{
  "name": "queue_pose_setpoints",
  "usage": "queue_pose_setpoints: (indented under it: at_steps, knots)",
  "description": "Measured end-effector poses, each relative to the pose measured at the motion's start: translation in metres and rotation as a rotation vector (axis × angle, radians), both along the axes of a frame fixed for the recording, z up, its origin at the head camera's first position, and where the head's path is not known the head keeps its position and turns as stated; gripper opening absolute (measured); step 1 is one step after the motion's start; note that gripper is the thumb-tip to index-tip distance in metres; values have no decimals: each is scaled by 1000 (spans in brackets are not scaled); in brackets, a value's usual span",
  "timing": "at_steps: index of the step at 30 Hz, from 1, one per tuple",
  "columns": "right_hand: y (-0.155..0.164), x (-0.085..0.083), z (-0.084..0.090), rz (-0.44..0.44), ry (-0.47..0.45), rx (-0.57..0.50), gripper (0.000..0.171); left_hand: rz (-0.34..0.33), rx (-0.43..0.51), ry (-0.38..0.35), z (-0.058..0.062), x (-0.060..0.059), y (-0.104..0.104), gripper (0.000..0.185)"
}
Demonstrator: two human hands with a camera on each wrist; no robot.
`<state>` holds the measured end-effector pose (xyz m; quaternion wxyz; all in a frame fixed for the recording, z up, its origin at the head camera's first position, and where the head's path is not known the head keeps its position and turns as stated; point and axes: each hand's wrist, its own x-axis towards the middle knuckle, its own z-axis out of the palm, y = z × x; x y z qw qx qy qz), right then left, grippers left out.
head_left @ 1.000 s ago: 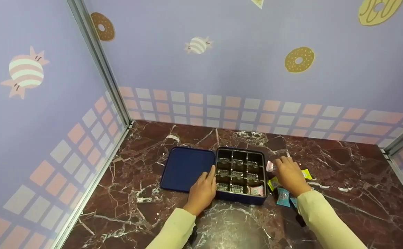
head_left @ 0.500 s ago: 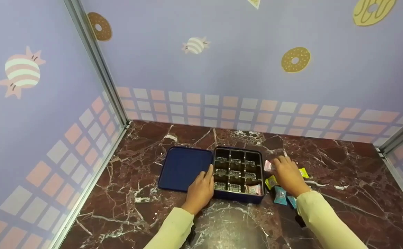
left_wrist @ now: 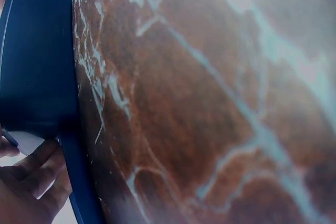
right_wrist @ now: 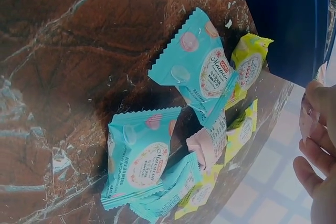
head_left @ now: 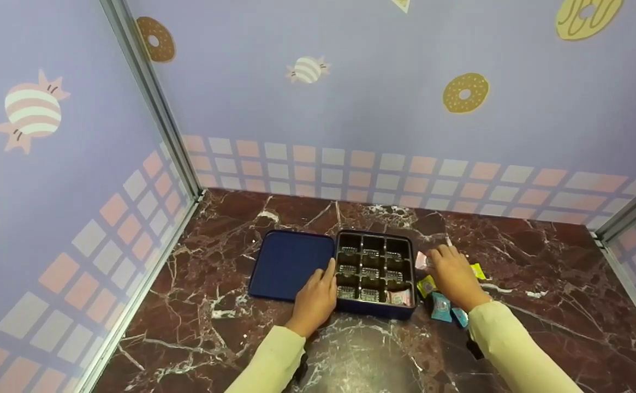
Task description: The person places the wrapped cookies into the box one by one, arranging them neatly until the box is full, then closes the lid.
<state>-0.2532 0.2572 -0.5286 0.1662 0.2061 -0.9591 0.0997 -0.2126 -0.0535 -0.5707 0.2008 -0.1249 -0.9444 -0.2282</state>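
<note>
Left hand (head_left: 316,299) touches blue tin (head_left: 376,309); right hand (head_left: 457,277) pinches pink packet (head_left: 421,260)

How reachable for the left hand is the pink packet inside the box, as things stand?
Probably within reach, yes: the left hand is at the left side of the open box, and nothing seems to cover the pink packet in its near-right compartment. The right hand is outside the box.
</note>
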Motion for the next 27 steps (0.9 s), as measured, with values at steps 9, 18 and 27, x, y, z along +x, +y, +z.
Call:
queue_pose_setpoints:
  at_steps: [9, 18, 27]
  knots:
    - [-2, 3, 4, -2, -28, -4, 23, -2, 16, 4, 0, 0, 0, 44]
    - [-3, 4, 6, 9, -4, -7, 25, 4, 23, 41, -2, -1, 1, 43]
    - [-9, 8, 9, 19, -40, -7, 28, 10, 28, 16, -2, -1, 1, 43]
